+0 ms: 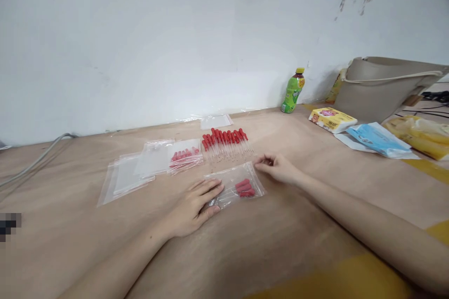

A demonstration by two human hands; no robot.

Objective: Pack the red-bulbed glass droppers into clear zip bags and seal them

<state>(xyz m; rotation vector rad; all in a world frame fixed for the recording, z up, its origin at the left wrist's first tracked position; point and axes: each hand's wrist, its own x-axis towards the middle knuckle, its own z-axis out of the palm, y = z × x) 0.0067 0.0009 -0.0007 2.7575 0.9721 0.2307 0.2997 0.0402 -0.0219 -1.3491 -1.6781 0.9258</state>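
- One clear bag is laid flat between the two hands, and three red-bulbed droppers can be counted inside; whether it is sealed cannot be told
- Its near-left part is covered by the left hand, laid palm down with the fingers spread
- At its far right corner the fingers of the right hand are curled in; whether the edge is pinched cannot be told
- Bagging seems partly done: filled bags are piled on the left, about five bulbs being visible on top, the bags uncounted because they overlap
- Much appears to be left: roughly twenty loose droppers are heaped beyond the clear bag
- At least three flat bags are fanned out farther left, and more are set by the wall
- One green bottle is stood at the right
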